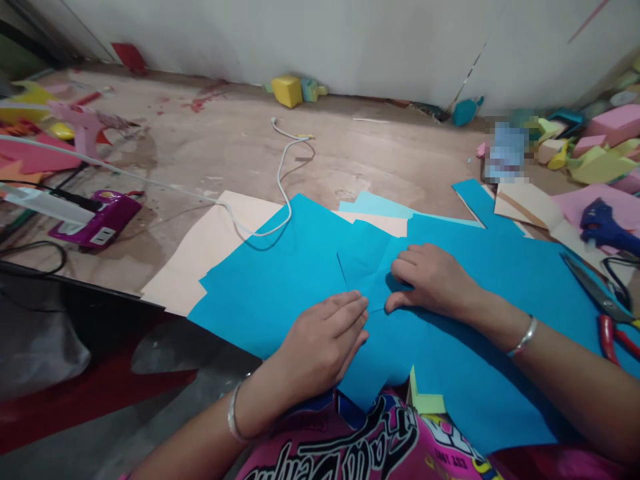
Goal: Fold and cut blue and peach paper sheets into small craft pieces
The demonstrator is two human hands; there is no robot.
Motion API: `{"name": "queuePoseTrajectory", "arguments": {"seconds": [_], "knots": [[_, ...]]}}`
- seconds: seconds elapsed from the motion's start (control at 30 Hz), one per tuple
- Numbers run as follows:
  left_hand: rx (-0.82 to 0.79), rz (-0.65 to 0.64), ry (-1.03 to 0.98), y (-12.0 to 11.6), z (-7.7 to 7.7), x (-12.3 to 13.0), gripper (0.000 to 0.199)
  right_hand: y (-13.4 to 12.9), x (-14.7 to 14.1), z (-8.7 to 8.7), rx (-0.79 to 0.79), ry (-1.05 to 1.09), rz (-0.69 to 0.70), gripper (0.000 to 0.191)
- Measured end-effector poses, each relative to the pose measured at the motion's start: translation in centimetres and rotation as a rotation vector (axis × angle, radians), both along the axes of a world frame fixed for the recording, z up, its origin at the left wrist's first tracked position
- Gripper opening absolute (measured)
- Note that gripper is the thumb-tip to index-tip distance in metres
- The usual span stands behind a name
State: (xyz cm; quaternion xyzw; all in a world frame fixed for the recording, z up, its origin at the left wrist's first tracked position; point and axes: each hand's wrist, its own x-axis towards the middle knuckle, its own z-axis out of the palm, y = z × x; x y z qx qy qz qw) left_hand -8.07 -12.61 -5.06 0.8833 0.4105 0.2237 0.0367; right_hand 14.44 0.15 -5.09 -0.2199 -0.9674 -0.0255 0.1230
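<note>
Blue paper sheets point(280, 267) lie overlapped in front of me, and a smaller creased blue paper piece point(367, 257) rests on top. My left hand point(325, 337) lies on the blue paper with its fingers straight and side by side, the thumb just below them. Opposite it, my right hand point(433, 280) holds the right side of the creased piece, fingers bent and thumb a little apart. A thin dark line, perhaps a slit or an edge, shows left of the crease. The palm sides of both hands are hidden.
Pale peach paper point(200, 247) sticks out at the left, crossed by a white cable point(285, 173). Red-handled scissors point(607, 313) and a blue glue gun point(607, 223) lie right. A purple power strip point(97, 220) and pink glue gun point(83, 127) are left. Paper shapes point(600, 147) pile up far right.
</note>
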Motion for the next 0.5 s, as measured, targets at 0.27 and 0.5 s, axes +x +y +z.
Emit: {"name": "queuePoseTrajectory", "arguments": {"seconds": [0.27,0.5], "knots": [[0.015,-0.007,0.015,0.0,-0.1,-0.1,0.027,3.3,4.0,1.7,-0.096,-0.142,0.083,0.06],[0.036,0.028,0.115,-0.2,-0.2,0.8,0.026,5.6,7.2,2.5,-0.308,-0.117,-0.033,0.052]]}}
